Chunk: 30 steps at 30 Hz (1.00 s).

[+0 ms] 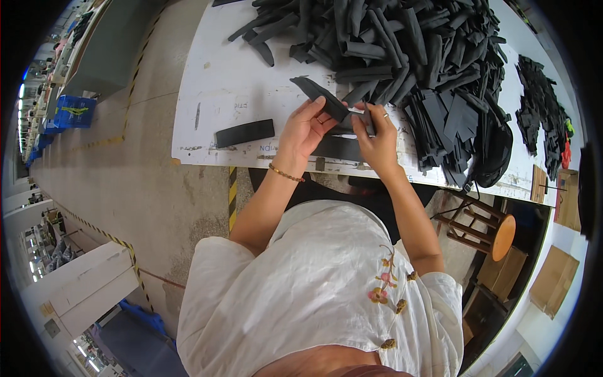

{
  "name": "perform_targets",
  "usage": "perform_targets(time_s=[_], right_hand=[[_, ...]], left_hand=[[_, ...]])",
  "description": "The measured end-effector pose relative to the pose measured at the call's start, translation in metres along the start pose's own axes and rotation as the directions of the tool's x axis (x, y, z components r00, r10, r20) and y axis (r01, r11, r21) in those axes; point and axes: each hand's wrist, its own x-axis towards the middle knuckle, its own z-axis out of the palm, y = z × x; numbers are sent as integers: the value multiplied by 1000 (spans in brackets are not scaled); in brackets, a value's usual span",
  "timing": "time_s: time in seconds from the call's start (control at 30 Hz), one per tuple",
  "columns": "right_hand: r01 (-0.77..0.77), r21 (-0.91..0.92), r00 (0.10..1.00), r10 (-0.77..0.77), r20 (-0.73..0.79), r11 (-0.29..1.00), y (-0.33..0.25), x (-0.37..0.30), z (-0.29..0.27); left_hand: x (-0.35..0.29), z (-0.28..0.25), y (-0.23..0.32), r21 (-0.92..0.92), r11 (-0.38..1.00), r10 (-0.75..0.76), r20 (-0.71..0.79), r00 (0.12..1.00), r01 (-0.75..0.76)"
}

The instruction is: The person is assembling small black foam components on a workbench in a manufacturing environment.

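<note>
My left hand (pixel 306 130) is closed around a black folded fabric strip (pixel 319 95), its pointed end sticking up to the left and its other end reaching toward the right hand. My right hand (pixel 379 137) pinches with thumb and fingers at a dark flat piece beside that strip's lower end. Whether this piece is joined to the strip, I cannot tell. Beneath both hands a flat black strip (pixel 338 148) lies along the table's front edge, partly hidden. Another flat black rectangular strip (pixel 245 133) rests to the left, apart from my hands.
A large heap of dark rolled fabric pieces (pixel 377 47) covers the back of the white table (pixel 207 81). Flat dark strips (pixel 443 125) lie stacked at the right, next to a black bag (pixel 493 151). Farther right is another dark pile (pixel 537 107). A wooden stool (pixel 502 235) stands below.
</note>
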Motion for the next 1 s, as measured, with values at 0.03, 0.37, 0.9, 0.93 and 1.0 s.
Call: perform_targets(time_s=[0.03, 0.37, 0.9, 0.93, 1.0], right_hand=[[-152, 23, 987, 150, 63, 988, -3, 1, -4], [-300, 26, 869, 262, 420, 954, -1, 2, -52], [201, -476, 973, -229, 0, 856, -19, 5, -19], [212, -493, 970, -244, -1, 844, -20, 6, -18], [223, -510, 965, -261, -3, 831, -20, 6, -17]], left_hand=[[0, 0, 3, 0, 1000, 1, -1, 1000, -1], [9, -4, 22, 108, 989, 127, -213, 969, -106], [3, 15, 10, 124, 992, 47, -212, 976, -21], [2, 14, 11, 117, 993, 45, -211, 977, -20], [-2, 18, 10, 140, 989, 78, -188, 979, -51]])
